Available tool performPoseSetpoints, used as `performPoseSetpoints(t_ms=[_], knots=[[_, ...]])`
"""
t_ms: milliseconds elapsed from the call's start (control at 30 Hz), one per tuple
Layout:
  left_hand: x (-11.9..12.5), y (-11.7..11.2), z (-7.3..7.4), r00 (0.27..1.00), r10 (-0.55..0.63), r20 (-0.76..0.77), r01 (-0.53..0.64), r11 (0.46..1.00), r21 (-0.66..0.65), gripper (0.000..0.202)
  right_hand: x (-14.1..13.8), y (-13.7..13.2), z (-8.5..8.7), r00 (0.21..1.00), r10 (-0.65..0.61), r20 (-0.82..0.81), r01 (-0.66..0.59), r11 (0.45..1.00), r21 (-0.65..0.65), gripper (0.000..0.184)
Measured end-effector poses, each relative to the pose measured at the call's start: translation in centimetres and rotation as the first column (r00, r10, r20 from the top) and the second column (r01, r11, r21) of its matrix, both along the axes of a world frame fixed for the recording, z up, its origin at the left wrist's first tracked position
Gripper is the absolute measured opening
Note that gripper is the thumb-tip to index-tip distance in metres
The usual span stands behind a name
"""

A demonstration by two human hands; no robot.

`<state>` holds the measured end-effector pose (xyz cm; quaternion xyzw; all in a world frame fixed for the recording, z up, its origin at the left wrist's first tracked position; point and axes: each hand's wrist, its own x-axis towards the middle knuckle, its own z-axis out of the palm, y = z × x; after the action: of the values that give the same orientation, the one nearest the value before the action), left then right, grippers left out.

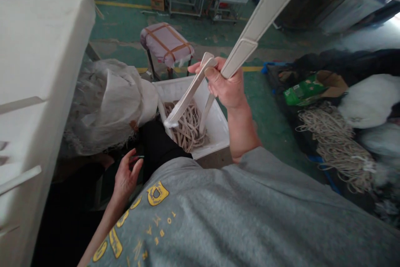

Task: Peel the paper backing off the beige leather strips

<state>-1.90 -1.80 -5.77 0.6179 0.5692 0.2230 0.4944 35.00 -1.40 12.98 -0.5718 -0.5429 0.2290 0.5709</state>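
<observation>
Right hand [229, 86], closed on pale straps [270, 8]; straps reaching toward one o'clock, lower ends toward seven over white bin [218, 127] of narrow strips [187, 131]. Left hand [125, 174], toward half past seven, half-curled; whether gripping small item [139, 157], cannot tell.

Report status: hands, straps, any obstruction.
Right hand gripping pale straps. Left hand low, fingers apart; grip unclear. Lower strap ends overlap white bin of cords in view; contact unclear.

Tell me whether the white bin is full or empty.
Partly full: tangled pale cords lie in the white bin, and its right inside wall shows bare.
</observation>
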Motion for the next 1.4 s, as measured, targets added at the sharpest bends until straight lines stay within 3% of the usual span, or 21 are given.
performPoseSetpoints(t_ms=[100, 233, 333, 400, 500, 667, 800, 933, 1067, 1167, 1267, 1333, 1400], knots=[[-2.3, -0.5, -2.5, 0.995, 0.018, -0.098, -0.023, 0.999, -0.049, 0.058, 2.0, 0.6, -1.5, 0.994, 0.089, 0.069, -0.088, 0.996, -0.016, 0.045], [-3.3, -0.8, -4.1, 0.993, 0.031, -0.114, -0.035, 0.999, -0.034, 0.067, 3.5, 1.3, -5.7, 0.967, 0.218, 0.133, -0.188, 0.96, -0.21, 0.037], [-2.9, -0.8, -4.3, 0.996, 0.051, -0.07, -0.053, 0.998, -0.024, 0.065, 3.0, 2.0, -8.8, 0.99, 0.125, 0.067, -0.099, 0.949, -0.299, 0.034], [-2.6, -0.8, -4.6, 0.997, 0.057, -0.046, -0.058, 0.998, -0.028, 0.063, 2.0, 2.8, -10.3, 0.993, 0.086, -0.082, -0.11, 0.932, -0.346, 0.034], [-2.6, -0.9, -5.4, 0.999, 0.039, -0.037, -0.041, 0.997, -0.058, 0.065, -0.6, 5.0, -11.6, 0.945, 0.162, -0.284, -0.268, 0.88, -0.392, 0.034], [-3.5, -0.9, -6.2, 0.999, 0.003, -0.045, -0.009, 0.992, -0.128, 0.066, -8.1, 10.6, -13.7, 0.798, 0.281, -0.532, -0.541, 0.723, -0.429, 0.03], [-4.0, -0.5, -6.2, 0.999, 0.007, -0.054, -0.014, 0.99, -0.141, 0.063, -15.8, 15.3, -15.9, 0.755, 0.374, -0.539, -0.637, 0.615, -0.466, 0.038], [-4.2, -0.1, -6.4, 0.998, -0.014, -0.064, 0.004, 0.988, -0.153, 0.059, -22.1, 19.5, -17.7, 0.846, 0.463, -0.264, -0.522, 0.621, -0.585, 0.048], [-4.3, 0.0, -6.6, 0.995, -0.061, -0.075, 0.048, 0.985, -0.165, 0.054, -25.3, 22.7, -19.0, 0.857, 0.496, -0.141, -0.461, 0.616, -0.639, 0.054], [-4.3, 0.0, -6.5, 0.992, -0.089, -0.089, 0.071, 0.981, -0.179, 0.052, -26.3, 24.0, -19.7, 0.848, 0.525, -0.064, -0.439, 0.631, -0.639, 0.048], [-4.1, 0.1, -5.9, 0.994, -0.073, -0.077, 0.06, 0.985, -0.159, 0.046, -26.2, 23.9, -19.9, 0.84, 0.542, -0.034, -0.44, 0.643, -0.627, 0.025], [-3.8, 0.3, -4.7, 0.999, -0.04, -0.027, 0.037, 0.991, -0.128, 0.041, -25.6, 22.9, -19.8, 0.845, 0.534, -0.042, -0.444, 0.655, -0.611, 0.014], [-3.5, 0.4, -2.5, 0.998, 0.012, 0.059, -0.005, 0.994, -0.112, 0.038, -24.5, 21.1, -19.8, 0.856, 0.511, -0.073, -0.452, 0.675, -0.584, 0.01]])
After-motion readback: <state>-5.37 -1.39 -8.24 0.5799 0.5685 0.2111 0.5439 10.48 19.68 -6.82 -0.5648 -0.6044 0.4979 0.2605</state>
